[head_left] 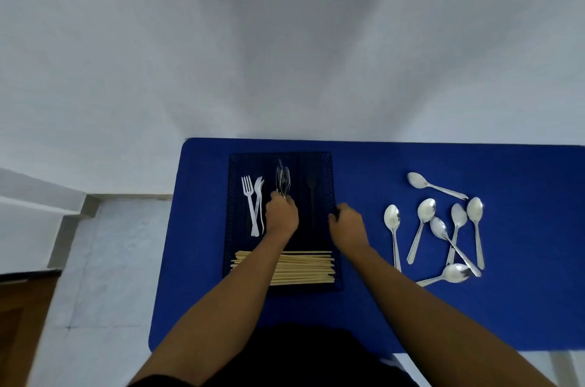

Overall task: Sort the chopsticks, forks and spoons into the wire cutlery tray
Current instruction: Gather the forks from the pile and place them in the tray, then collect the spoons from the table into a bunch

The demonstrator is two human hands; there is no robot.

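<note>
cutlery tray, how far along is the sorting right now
Done: the chopsticks lie bundled across the near compartment of the wire tray, and white forks sit in its left slot. In hand: the left hand holds a bunch of dark forks in the middle slot, while the right hand grips the tray's right edge. Left: seven metal spoons lie scattered on the blue table.

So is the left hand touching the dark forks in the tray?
Touching. The head view shows the left hand closed round the handles of the dark forks inside the tray.
</note>
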